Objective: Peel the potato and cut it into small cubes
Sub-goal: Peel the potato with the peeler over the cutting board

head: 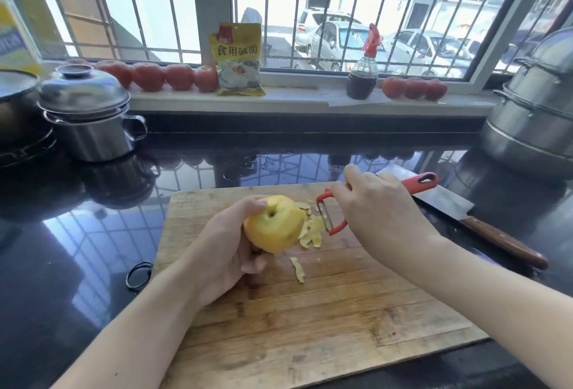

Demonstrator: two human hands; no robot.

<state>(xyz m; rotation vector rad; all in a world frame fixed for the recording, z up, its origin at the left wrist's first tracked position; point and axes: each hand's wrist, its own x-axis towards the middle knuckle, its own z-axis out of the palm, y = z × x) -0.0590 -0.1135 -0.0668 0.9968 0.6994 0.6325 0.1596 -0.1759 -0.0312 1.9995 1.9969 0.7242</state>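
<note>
A yellow, mostly peeled potato (274, 224) is held above the wooden cutting board (304, 320) in my left hand (226, 252), fingers wrapped around its left and lower sides. My right hand (381, 212) grips a red-handled peeler (328, 215); its blade sits just right of the potato, close to its right edge. Thin strips of peel (310, 230) lie on the board beside the potato, and one more peel strip (297, 269) lies below it.
A cleaver with a wooden handle (483, 227) lies on the black counter right of the board. A lidded steel pot (90, 116) stands at the left and stacked steel steamers (533, 109) at the right. Tomatoes, a yellow packet (238, 60) and a dark sauce bottle (362, 75) line the windowsill. A black band (139, 274) lies left of the board.
</note>
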